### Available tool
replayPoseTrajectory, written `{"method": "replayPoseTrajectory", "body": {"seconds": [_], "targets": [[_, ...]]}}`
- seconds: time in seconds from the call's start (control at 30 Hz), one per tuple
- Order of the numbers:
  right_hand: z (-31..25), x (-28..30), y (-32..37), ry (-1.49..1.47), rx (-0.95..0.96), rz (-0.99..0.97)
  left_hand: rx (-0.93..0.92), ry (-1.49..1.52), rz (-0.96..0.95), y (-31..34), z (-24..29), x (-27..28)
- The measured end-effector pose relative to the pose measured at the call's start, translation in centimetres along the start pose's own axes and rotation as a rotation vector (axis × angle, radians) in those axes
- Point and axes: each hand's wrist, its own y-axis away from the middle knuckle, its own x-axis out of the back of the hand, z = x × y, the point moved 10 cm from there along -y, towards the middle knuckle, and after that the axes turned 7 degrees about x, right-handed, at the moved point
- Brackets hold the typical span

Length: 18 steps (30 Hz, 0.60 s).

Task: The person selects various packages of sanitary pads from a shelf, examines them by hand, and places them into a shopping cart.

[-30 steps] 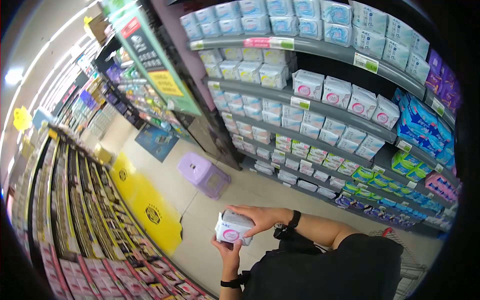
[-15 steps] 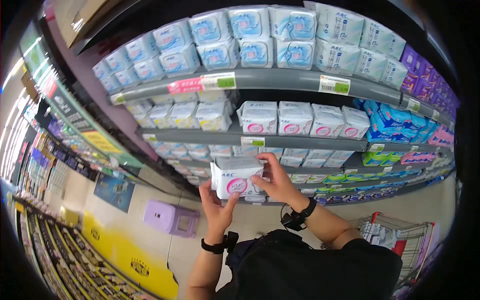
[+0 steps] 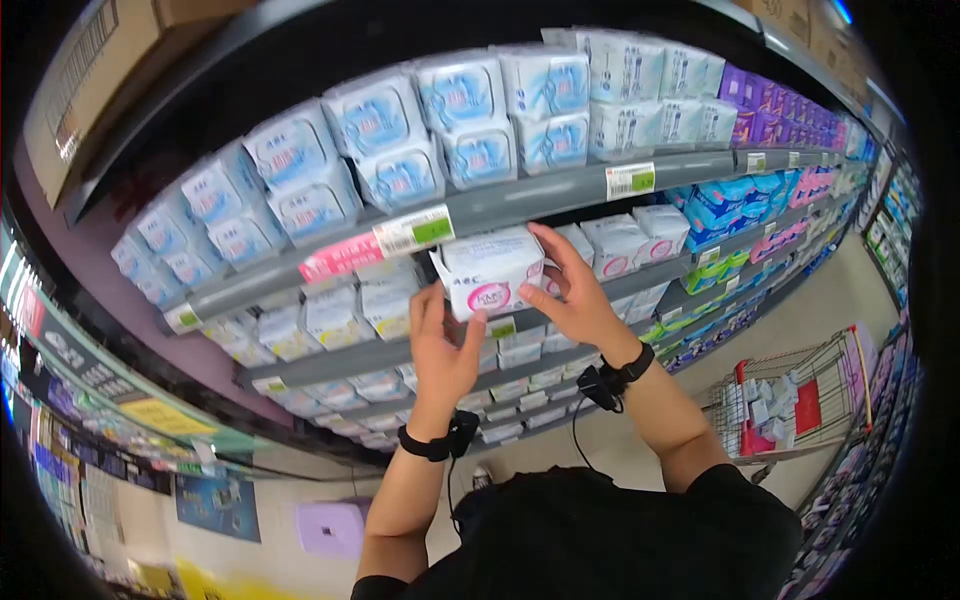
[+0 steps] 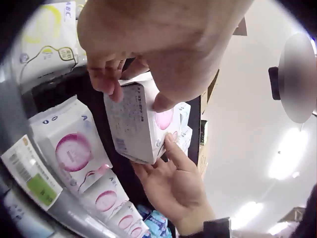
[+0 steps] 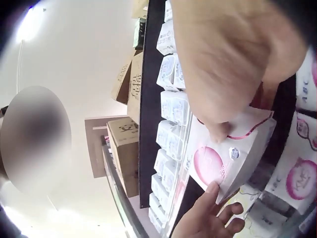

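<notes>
Both hands hold a white pack of sanitary pads (image 3: 495,265) with a pink oval and ABC lettering. It is held in front of the second shelf row, its printed front towards the body. My left hand (image 3: 445,355) grips the pack's left side, thumb on the lower front edge. Opposite it, my right hand (image 3: 580,300) grips the right side, with its thumb on the front and fingers over the far top corner. The left wrist view shows the pack's printed underside (image 4: 126,119) between both hands. Matching pink-oval packs (image 4: 74,153) stand on the shelf beside it.
Blue-and-white packs (image 3: 390,120) fill the shelf above, behind a grey shelf edge (image 3: 530,195) with price labels. A shopping cart (image 3: 800,390) with packs inside stands at right. On the floor at lower left is a purple stool (image 3: 330,528). Cardboard boxes (image 5: 126,144) sit on top.
The view has turned from the aisle towards the shelves. Both hands have carried the pack up and closer to the second shelf, keeping hold of it.
</notes>
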Motion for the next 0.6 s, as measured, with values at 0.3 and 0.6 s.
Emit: {"method": "replayPoseTrajectory", "body": {"seconds": [0.3,0.6], "targets": [[3.4,1.3,-4.7,0.406,0.067,0.023,-0.105,-0.064,-0.132,-4.5,0.7,-0.9],[5.2,1.9,-7.8,0.907,0.289,-0.001,-0.091,-0.268,-0.121,-8.4,-1.2,-3.6]]}}
